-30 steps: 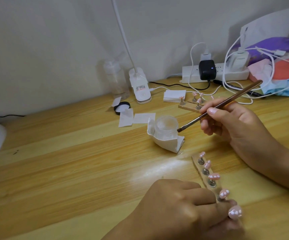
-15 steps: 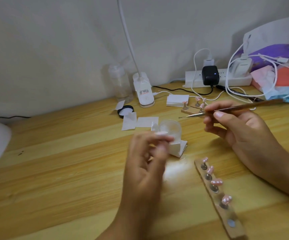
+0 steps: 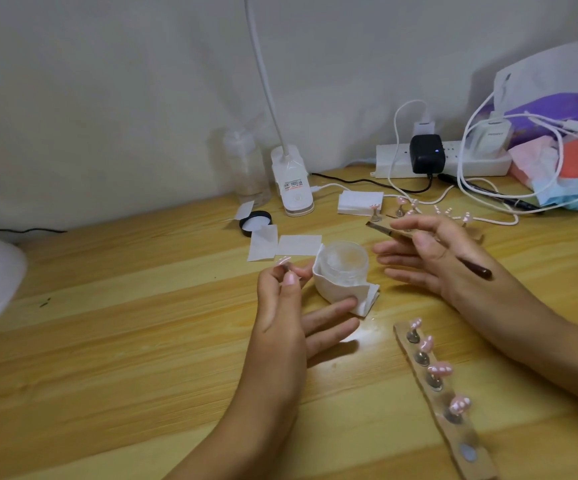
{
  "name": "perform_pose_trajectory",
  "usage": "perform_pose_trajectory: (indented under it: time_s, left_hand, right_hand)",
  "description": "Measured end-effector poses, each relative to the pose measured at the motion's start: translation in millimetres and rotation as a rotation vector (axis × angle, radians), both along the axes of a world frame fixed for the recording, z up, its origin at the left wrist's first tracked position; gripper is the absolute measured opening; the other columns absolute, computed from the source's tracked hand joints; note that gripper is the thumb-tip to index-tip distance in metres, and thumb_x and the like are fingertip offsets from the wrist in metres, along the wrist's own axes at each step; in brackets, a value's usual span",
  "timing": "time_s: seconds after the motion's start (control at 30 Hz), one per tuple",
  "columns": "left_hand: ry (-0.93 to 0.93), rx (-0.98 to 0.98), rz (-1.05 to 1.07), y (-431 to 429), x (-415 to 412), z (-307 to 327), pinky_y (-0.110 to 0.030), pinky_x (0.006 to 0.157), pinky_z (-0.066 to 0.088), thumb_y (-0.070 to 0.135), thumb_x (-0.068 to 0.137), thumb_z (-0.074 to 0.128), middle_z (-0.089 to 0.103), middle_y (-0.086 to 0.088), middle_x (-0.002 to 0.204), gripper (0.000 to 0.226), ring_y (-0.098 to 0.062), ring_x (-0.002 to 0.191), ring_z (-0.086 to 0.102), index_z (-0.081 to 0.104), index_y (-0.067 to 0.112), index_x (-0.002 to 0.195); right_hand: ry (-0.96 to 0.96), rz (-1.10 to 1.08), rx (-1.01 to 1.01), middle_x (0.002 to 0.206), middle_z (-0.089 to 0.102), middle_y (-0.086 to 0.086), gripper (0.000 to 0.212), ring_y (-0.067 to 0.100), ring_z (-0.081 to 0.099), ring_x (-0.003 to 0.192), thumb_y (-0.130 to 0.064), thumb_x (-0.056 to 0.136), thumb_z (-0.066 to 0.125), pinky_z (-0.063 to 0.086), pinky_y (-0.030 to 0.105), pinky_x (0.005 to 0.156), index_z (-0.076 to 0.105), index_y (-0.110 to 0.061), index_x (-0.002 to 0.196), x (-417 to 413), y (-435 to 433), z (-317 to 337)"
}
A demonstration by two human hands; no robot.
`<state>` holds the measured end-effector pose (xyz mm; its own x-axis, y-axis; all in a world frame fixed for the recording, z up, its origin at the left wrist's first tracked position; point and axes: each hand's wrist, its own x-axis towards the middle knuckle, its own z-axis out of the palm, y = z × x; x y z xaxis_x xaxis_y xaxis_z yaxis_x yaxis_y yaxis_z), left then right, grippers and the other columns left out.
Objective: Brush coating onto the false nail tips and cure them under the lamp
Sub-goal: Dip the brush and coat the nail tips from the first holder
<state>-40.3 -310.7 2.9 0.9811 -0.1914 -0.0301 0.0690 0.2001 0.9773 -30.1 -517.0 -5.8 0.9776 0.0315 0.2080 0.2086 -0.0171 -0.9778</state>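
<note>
Over the light wooden counter [image 3: 107,341], the right hand [image 3: 433,258] has spread its fingers, its thumb clamping the slim brown brush [image 3: 474,266]. The left hand [image 3: 280,306] pinches one pink false nail tip [image 3: 283,260] beside the tissue-wrapped clear jar [image 3: 344,268]. Four other tips [image 3: 440,370] stand on the wooden strip holder [image 3: 485,465].

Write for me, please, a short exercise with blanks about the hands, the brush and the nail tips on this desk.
1. The long wooden strip carries ____ pink false nail tips.
2. Its slot at the near end is ____.
3. The round frosted jar in white tissue stands ____ the left hand, which pinches a single pink tip, and the right hand, which holds the thin brown brush.
Missing words: four; empty; between.
</note>
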Motion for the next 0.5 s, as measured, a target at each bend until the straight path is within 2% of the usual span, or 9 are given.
perform_pose_trajectory:
  time_s: [0.27,0.4,0.5]
  left_hand:
    - [0.014,-0.035,-0.066,1.1,3.1,-2.8,-0.032,0.071,0.061,0.038,0.106,0.030,0.074,0.021,0.093,0.032,-0.025,0.090,0.075,0.057,0.040,0.088]
    - [0.047,-0.096,-0.127,4.6,4.0,-0.4,-0.038,0.077,0.061,0.035,0.106,0.031,0.075,0.014,0.097,0.021,-0.029,0.097,0.073,0.050,0.028,0.105]
    - [0.086,-0.150,-0.180,6.1,5.6,2.6,-0.042,0.083,0.060,0.035,0.105,0.033,0.076,0.007,0.100,0.019,-0.033,0.102,0.071,0.046,0.022,0.108]
  right_hand:
    - [0.028,0.109,-0.046,0.114,0.071,0.001,0.032,0.018,0.068,0.108,-0.038,0.093,0.048,0.055,0.023,0.084,0.057,-0.021,0.118,-1.8,1.9,-3.4]
    - [0.016,0.123,-0.067,0.114,0.070,0.002,0.027,0.019,0.067,0.110,-0.038,0.098,0.049,0.055,0.024,0.086,0.058,-0.023,0.118,-1.8,1.9,-3.7]
    - [0.008,0.130,-0.092,0.115,0.070,0.001,0.029,0.017,0.067,0.110,-0.040,0.098,0.049,0.054,0.024,0.088,0.056,-0.022,0.120,-2.7,1.7,-3.7]
